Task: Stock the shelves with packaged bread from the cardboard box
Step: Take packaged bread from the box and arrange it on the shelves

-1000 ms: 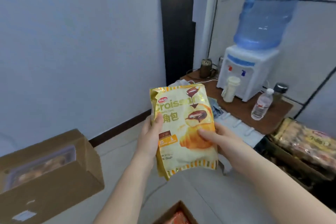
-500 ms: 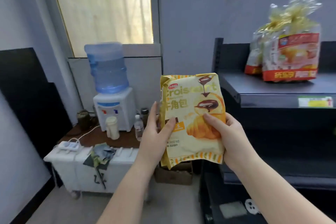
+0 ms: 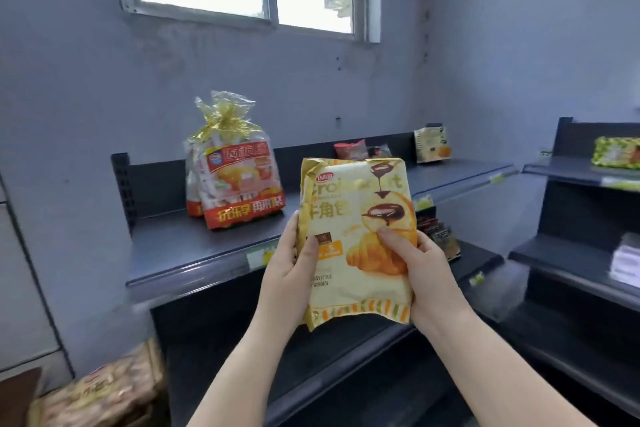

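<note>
- Dark top shelf runs across in front of you, with tied bread bags standing at ten o'clock.
- Croissant pack is upright, dead centre, held off the shelf.
- Your left hand grips its nine o'clock edge, your right hand its three o'clock edge, thumbs across the front.

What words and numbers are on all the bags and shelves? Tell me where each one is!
"Croi...nt", middle lost in glare: on the yellow croissant packet, held by the left hand and right hand.
"牛角", third character partly cut off: same packet.
"5": its orange patch.
Date digits below: too blurred.
Tied bread bag on the top shelf: large characters, blurred.
Shelf price tags: unreadable.
</note>
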### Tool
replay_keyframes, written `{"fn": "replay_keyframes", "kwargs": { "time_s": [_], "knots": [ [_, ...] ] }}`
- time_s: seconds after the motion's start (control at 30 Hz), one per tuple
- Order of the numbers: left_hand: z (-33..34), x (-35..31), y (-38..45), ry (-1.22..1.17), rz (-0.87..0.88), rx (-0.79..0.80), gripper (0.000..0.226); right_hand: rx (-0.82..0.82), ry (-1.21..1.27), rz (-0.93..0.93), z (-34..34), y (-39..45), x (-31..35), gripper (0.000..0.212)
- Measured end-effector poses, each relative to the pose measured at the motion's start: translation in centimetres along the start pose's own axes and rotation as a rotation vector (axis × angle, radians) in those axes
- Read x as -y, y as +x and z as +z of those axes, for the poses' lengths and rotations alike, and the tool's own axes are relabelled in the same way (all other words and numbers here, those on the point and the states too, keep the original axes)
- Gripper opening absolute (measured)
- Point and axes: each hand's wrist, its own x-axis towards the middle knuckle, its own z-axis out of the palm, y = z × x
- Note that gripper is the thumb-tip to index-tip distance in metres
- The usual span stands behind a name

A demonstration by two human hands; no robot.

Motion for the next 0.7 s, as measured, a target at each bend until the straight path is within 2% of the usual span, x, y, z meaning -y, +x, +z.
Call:
{"fn": "replay_keyframes", "kwargs": {
  "time_s": [0.07,0.23,0.33,0.43,0.6,0.7],
  "knots": [
    [3.5,0.9,2.2,-0.026,-0.019,0.042,0.048,-0.04,-0.003,-0.024,-3.2,2.2,1.2,0.027],
    [10.6,3.1,7.2,-0.212,-0.094,0.143,0.043,-0.115,-0.011,-0.059,-9.8,7.1,3.4,0.039],
    [14.3,4.1,9.8,-0.295,-0.133,0.139,0.039,-0.13,-0.024,-0.069,-13.1,9.9,4.5,0.037],
    [17.7,5.1,13.0,-0.308,-0.118,0.122,0.031,-0.101,-0.021,-0.053,-15.9,12.6,5.4,0.048],
    [22.1,7.2,20.1,-0.272,-0.022,0.141,0.033,-0.085,-0.012,-0.087,-19.2,18.8,6.9,0.026],
    [24.1,8.2,25.4,-0.218,0.011,0.187,0.034,-0.092,0.017,-0.114,-20.4,23.6,7.8,0.02]
  ]
}}
